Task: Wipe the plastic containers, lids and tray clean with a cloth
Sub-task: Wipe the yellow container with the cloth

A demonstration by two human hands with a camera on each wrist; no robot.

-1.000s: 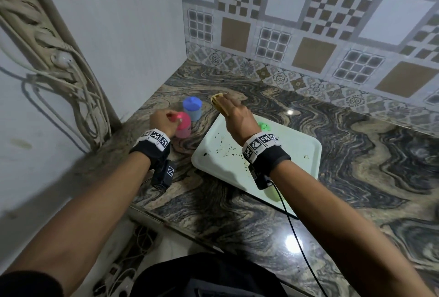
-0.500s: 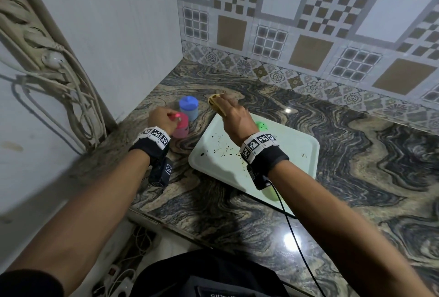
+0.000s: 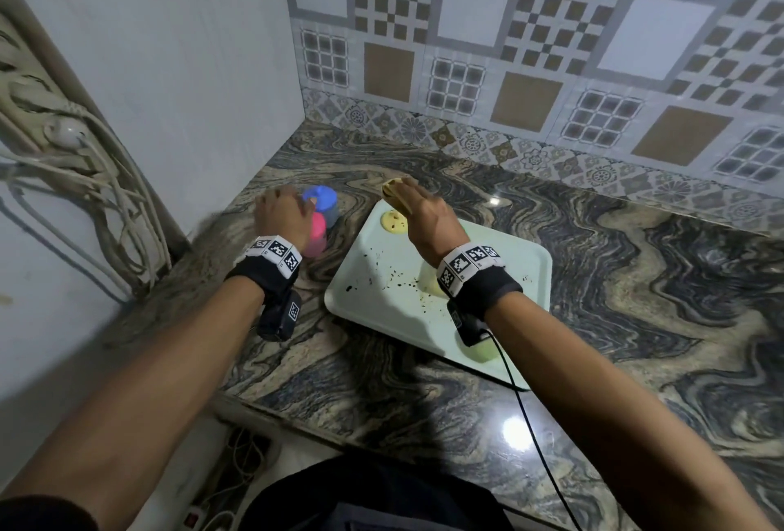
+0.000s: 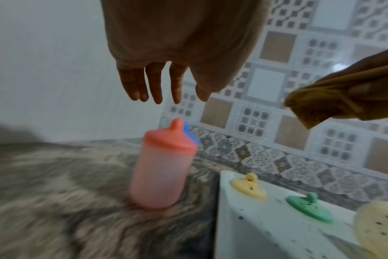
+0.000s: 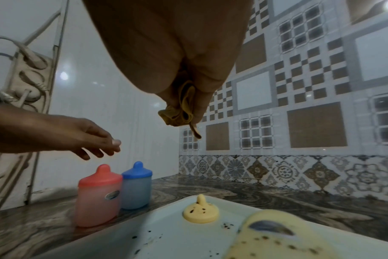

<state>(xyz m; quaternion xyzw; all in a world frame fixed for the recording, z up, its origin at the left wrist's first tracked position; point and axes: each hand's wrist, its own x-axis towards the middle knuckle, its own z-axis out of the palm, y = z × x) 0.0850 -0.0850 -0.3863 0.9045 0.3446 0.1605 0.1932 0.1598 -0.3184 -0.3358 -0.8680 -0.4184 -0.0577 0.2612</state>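
A pink container (image 3: 316,240) (image 4: 162,168) (image 5: 97,196) with its lid on stands on the counter beside a blue one (image 3: 324,201) (image 5: 136,187), left of the pale green tray (image 3: 382,305) (image 5: 166,241). My left hand (image 3: 282,212) (image 4: 164,87) (image 5: 93,142) hovers above the pink container with fingers spread, holding nothing. My right hand (image 3: 420,212) (image 5: 184,98) grips a folded yellow cloth (image 3: 392,189) (image 4: 321,105) (image 5: 179,112) over the tray's far corner. On the speckled tray lie a yellow lid (image 3: 394,221) (image 4: 249,187) (image 5: 200,212), a green lid (image 4: 310,207) and a yellow container (image 4: 377,229) (image 5: 277,236) on its side.
The marble counter (image 3: 636,297) meets a white wall on the left and a patterned tile wall behind. A power strip with cables (image 3: 63,157) hangs on the left wall. A pale green container (image 3: 481,350) lies partly under my right wrist at the tray's near edge.
My left hand has let go of the pink container and lifted above it with fingers spread. The right hand keeps the cloth and has barely moved.
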